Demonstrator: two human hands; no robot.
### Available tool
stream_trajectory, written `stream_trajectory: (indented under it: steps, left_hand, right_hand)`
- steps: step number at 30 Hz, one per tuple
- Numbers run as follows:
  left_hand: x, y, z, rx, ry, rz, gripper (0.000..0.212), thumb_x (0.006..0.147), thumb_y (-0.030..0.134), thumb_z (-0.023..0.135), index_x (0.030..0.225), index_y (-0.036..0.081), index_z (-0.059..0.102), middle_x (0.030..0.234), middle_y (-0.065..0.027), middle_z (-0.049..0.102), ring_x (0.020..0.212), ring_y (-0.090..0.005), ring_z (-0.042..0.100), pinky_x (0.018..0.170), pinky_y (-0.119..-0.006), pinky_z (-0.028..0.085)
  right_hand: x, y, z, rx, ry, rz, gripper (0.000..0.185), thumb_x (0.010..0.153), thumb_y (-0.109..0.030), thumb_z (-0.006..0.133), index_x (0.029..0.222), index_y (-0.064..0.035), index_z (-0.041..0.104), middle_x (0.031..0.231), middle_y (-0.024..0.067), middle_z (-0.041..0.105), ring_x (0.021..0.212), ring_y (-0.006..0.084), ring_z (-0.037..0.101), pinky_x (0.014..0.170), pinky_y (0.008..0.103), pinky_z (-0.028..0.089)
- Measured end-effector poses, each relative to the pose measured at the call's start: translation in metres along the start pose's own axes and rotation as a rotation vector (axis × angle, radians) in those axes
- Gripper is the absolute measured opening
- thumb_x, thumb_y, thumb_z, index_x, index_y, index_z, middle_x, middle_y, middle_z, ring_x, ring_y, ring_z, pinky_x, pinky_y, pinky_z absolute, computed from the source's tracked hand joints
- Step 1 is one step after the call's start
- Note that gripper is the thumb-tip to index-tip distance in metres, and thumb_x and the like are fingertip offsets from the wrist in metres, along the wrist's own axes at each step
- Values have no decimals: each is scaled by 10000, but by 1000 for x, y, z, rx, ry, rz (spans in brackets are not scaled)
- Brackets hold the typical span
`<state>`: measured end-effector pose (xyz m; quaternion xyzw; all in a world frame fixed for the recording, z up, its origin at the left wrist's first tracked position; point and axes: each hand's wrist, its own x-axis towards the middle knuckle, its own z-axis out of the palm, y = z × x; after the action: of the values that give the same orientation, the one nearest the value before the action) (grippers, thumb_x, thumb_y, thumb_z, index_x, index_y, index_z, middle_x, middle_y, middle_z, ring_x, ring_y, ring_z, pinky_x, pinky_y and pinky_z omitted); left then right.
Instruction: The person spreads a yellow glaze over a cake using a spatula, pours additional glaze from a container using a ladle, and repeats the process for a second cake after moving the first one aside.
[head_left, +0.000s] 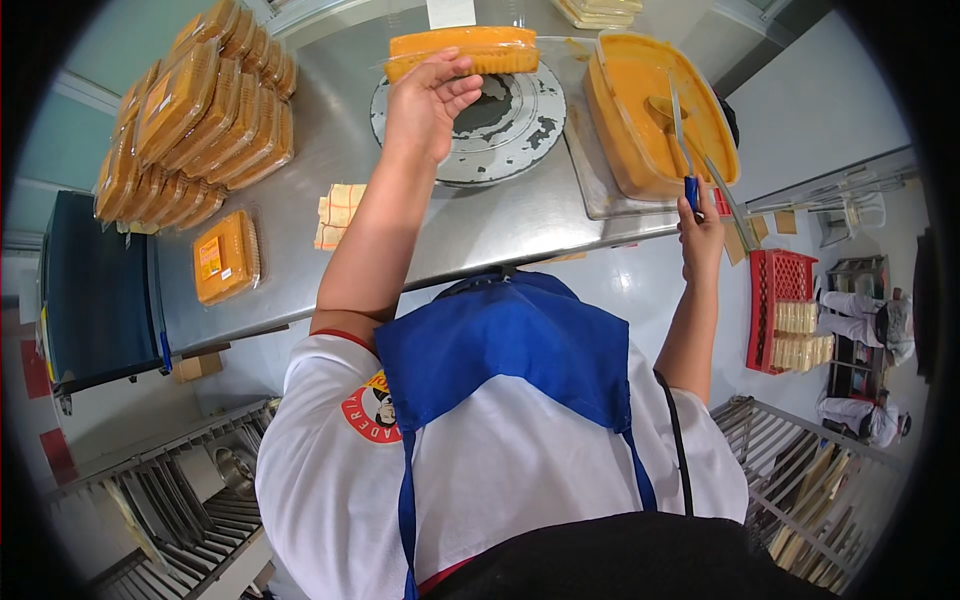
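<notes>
My left hand (439, 101) is at the near side of a clear plastic container of orange-topped cake (487, 52), its fingers apart and overlapping the container's edge. Whether the fingertips touch it cannot be told. The container is over a worn metal turntable (525, 142), and its clear lid seems raised behind. In my right hand (701, 232) is a spatula (684, 142) by its blue handle, the blade pointing away from me. That blade extends over a large plastic tub (622, 150) of orange spread, where a metal ladle (664, 109) also lies.
Closed containers (217, 112) of orange cake are stacked at the left of the steel table (300, 277). Another closed container (225, 259) lies nearer me, with a checked cloth (337, 217) beside the left forearm. A red crate (765, 300) and two people are off to the right.
</notes>
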<state>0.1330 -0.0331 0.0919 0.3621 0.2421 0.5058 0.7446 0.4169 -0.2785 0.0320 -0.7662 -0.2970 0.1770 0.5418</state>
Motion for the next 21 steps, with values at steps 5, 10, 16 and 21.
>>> stream_trajectory:
  steps: [5, 10, 16, 21]
  left_hand:
    - [-8, -1, -1, 2, -7, -4, 311, 903, 154, 488, 1132, -50, 535, 973, -126, 623, 789, -197, 636, 725, -313, 550]
    - [-23, -5, -5, 18, 0, -23, 322, 907, 158, 480, 1148, -51, 528, 990, -132, 618, 786, -194, 632, 723, -308, 542]
    - [-57, -41, -37, 80, 31, -120, 330, 899, 153, 485, 1158, -48, 527, 1008, -136, 617, 785, -188, 624, 718, -295, 525]
    - [-53, -59, -82, 203, 152, -128, 236, 881, 115, 513, 1059, -24, 583, 940, -136, 663, 714, -191, 653, 655, -283, 544]
  right_hand:
    - [6, 9, 5, -97, 14, -95, 468, 891, -136, 626, 1338, -103, 492, 911, 13, 535, 775, 86, 496, 733, 205, 419]
    - [0, -5, 12, -36, -25, -62, 461, 889, -135, 628, 1331, -100, 501, 827, -10, 517, 685, 61, 448, 625, 200, 389]
    - [1, -9, 16, 44, -18, -52, 473, 882, -128, 635, 1333, -91, 497, 779, -31, 508, 640, 58, 417, 588, 202, 372]
    - [3, -10, 14, 34, -8, 5, 468, 882, -154, 640, 1325, -85, 506, 798, -27, 526, 645, 60, 431, 590, 200, 378]
